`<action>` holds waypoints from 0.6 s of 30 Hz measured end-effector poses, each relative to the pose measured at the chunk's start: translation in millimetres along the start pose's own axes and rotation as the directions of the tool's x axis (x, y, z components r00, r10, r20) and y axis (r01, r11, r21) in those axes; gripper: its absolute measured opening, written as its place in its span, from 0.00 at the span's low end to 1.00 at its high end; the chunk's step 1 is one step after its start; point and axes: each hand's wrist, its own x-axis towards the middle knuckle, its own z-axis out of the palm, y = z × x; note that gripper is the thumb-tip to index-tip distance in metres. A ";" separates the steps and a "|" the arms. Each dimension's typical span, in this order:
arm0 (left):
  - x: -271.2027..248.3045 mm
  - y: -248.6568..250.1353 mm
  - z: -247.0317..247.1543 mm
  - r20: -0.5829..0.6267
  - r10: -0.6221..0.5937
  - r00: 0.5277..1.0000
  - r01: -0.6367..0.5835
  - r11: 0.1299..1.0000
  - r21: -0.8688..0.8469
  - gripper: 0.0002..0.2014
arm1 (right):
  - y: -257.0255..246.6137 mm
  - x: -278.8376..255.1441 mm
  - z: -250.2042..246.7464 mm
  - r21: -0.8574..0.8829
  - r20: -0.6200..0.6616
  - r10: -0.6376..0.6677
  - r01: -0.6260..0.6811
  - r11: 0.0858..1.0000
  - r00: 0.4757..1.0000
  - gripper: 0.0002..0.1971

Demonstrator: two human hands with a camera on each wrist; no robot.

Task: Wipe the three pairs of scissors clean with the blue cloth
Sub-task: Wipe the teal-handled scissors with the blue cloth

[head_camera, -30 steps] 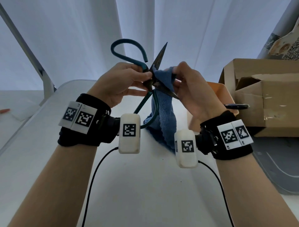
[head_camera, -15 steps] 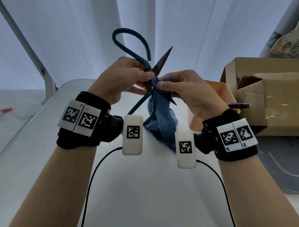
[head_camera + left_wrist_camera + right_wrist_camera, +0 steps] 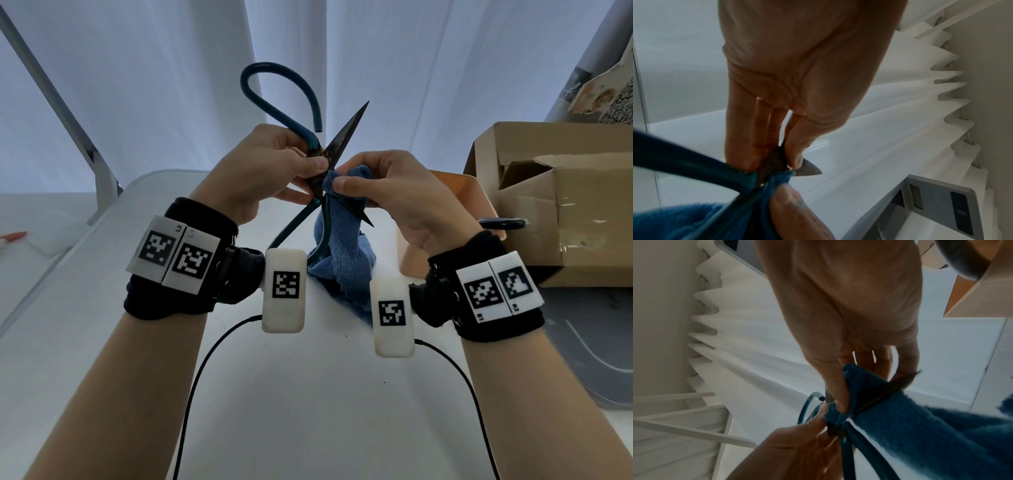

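Left hand [image 3: 263, 168] pinches the scissors [image 3: 320, 161] at the pivot, thumb and fingers curled tight on the dark metal where the two blades cross; same pinch shows in the left wrist view, fingertips [image 3: 795, 155] on the blade root. Scissors are held up in the air above the tabletop [image 3: 308, 411], opened wide: one dark blade points to about 1 o'clock, the other pokes out toward 4 o'clock under the right hand [image 3: 400, 195]. One teal handle loop arcs up to 11 o'clock above the left hand, the other hangs down toward 6 o'clock in front of the cloth. Right hand grips the blue cloth [image 3: 342, 260], thumb and fingers curled round a bunched fold pressed on the lower blade just beside the pivot; the rest of the cloth drapes down and its bottom edge looks to reach the tabletop between the two wrists, contact not clear. Right wrist view shows the cloth [image 3: 910, 418] folded over the thin blade with fingers closed on it. At 3 o'clock from the hands, a peach-coloured container [image 3: 445, 233] sits on the tabletop with a dark scissor handle [image 3: 501, 223] sticking out of its far right edge; a cardboard box [image 3: 565, 205] stands just beside it. White curtain [image 3: 171, 85] behind.
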 end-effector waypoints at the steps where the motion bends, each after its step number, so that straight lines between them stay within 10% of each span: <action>1: -0.4 0.7 0.4 0.002 0.001 1.000 -0.001 1.000 -0.003 0.04 | 0.7 -0.6 0.9 0.008 -0.014 -0.009 0.009 1.000 1.000 0.04; 18: -6.4 7.3 -4.2 0.013 0.010 1.000 -0.011 1.000 0.012 0.07 | -8.6 -3.6 -5.9 -0.056 0.028 -0.046 0.047 0.997 0.999 0.02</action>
